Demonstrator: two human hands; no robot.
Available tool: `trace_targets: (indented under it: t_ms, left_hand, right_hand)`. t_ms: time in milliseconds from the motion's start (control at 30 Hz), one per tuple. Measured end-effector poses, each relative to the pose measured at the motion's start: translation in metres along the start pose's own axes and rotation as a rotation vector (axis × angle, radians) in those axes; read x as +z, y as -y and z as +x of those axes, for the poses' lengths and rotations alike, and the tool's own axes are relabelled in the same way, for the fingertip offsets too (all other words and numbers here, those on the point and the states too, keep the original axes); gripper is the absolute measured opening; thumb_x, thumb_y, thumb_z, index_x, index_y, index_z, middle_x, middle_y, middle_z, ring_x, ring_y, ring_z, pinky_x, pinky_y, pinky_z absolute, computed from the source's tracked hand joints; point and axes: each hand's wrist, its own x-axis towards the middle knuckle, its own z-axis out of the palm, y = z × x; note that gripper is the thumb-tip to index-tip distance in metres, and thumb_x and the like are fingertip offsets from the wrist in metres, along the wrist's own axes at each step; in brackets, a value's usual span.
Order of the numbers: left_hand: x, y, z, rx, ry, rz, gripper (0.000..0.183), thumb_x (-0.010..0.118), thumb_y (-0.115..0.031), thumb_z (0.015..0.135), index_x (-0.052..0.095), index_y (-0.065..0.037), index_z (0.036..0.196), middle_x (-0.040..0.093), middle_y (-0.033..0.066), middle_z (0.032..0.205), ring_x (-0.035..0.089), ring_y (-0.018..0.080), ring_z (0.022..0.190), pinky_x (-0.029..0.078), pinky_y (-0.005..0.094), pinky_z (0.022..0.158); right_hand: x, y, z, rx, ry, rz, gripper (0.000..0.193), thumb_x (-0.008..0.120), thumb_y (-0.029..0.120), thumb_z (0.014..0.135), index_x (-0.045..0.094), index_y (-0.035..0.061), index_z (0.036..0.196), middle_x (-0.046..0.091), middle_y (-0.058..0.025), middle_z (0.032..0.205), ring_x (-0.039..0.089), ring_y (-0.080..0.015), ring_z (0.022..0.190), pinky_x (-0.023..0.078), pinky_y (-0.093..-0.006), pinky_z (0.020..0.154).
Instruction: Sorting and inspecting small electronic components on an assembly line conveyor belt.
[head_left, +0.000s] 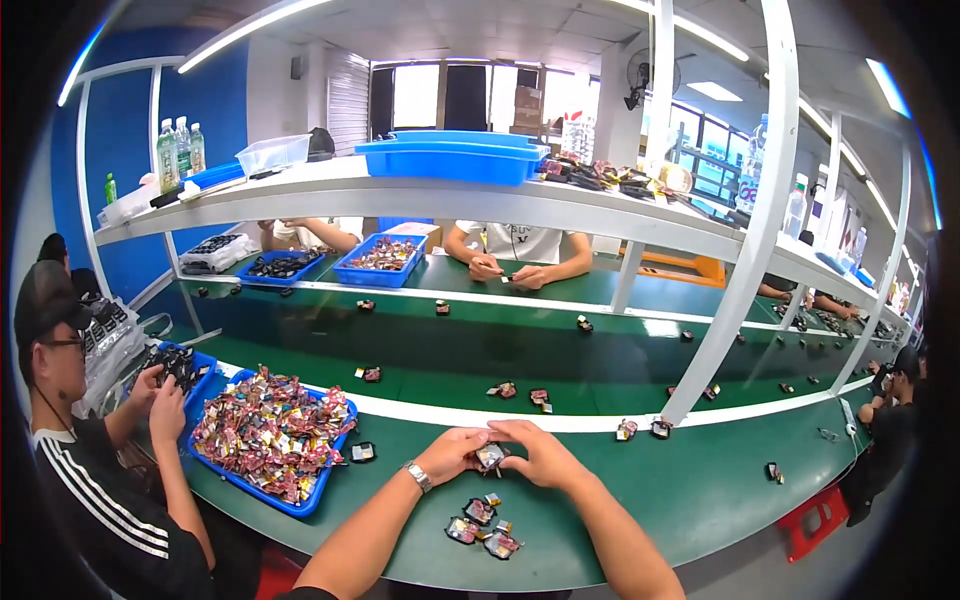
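Note:
Over the near edge of the green work surface (620, 500), my left hand (452, 458) and my right hand (543, 456) meet. Their fingers close around a small electronic part (490, 457) with a black frame and a pale, shiny face. Fingers cover its edges. Just below my hands lies a little group of similar black-framed parts (480, 511), some with reddish and yellow bits. One more black-framed part (362, 452) lies left of my left forearm. Beside it, a blue tray (308, 506) is heaped with small reddish, silvery pieces.
A co-worker (100, 480) at the left handles black pieces over another blue tray (205, 372). Across the dark green belt (450, 340), carrying scattered parts, another person's hands (508, 274) work. A white shelf (300, 208) and slanted post (735, 290) stand ahead. A red stool (815, 522) is lower right.

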Motion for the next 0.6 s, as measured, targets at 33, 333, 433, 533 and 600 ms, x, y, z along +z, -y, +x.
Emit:
trace_targets:
  t_ms: [33, 333, 433, 533, 600]
  left_hand:
    - [0.001, 0.001, 0.000, 0.006, -0.024, -0.001, 0.040, 0.045, -0.026, 0.102, 0.052, 0.000, 0.132, 0.063, 0.0063, 0.107, 0.061, 0.0127, 0.090, 0.052, 0.0287, 0.079]
    - [0.012, 0.005, 0.003, 0.056, -0.161, 0.016, 0.035, 0.050, -0.011, 0.099, 0.049, 0.001, 0.132, 0.061, 0.0110, 0.114, 0.064, 0.0182, 0.102, 0.055, 0.0379, 0.092]
    - [0.011, 0.005, 0.001, 0.049, -0.188, 0.053, 0.033, 0.051, -0.010, 0.098, 0.050, 0.001, 0.129, 0.061, 0.0116, 0.114, 0.064, 0.0190, 0.102, 0.055, 0.0376, 0.093]
    - [0.010, 0.007, 0.003, 0.037, -0.200, 0.070, 0.028, 0.051, -0.009, 0.098, 0.051, 0.001, 0.124, 0.062, 0.0116, 0.114, 0.064, 0.0195, 0.102, 0.056, 0.0372, 0.092]
    - [0.011, 0.008, 0.005, 0.041, -0.196, 0.070, 0.025, 0.051, -0.009, 0.098, 0.051, 0.000, 0.121, 0.062, 0.0116, 0.113, 0.064, 0.0197, 0.102, 0.056, 0.0372, 0.092]
  right_hand:
    - [0.004, 0.002, -0.001, 0.022, -0.013, -0.009, 0.065, 0.074, 0.008, 0.077, 0.049, 0.0108, 0.137, 0.054, -0.0147, 0.132, 0.049, -0.0318, 0.124, 0.039, -0.0406, 0.106]
    - [0.008, -0.010, -0.012, -0.227, -0.119, -0.108, 0.028, 0.070, 0.008, 0.080, 0.066, 0.0086, 0.107, 0.056, -0.0088, 0.127, 0.051, -0.0299, 0.118, 0.043, -0.0397, 0.102]
    - [0.015, -0.010, -0.006, -0.214, -0.157, -0.140, 0.016, 0.071, 0.008, 0.078, 0.065, 0.0074, 0.093, 0.057, -0.0090, 0.122, 0.052, -0.0300, 0.116, 0.044, -0.0408, 0.097]
    - [0.017, -0.010, -0.004, -0.250, -0.216, -0.167, 0.015, 0.071, 0.008, 0.077, 0.061, 0.0074, 0.087, 0.056, -0.0095, 0.118, 0.052, -0.0304, 0.114, 0.045, -0.0413, 0.095]
    - [0.017, -0.014, -0.004, -0.274, -0.207, -0.218, 0.016, 0.071, 0.007, 0.076, 0.059, 0.0076, 0.087, 0.055, -0.0102, 0.119, 0.052, -0.0304, 0.114, 0.045, -0.0414, 0.094]
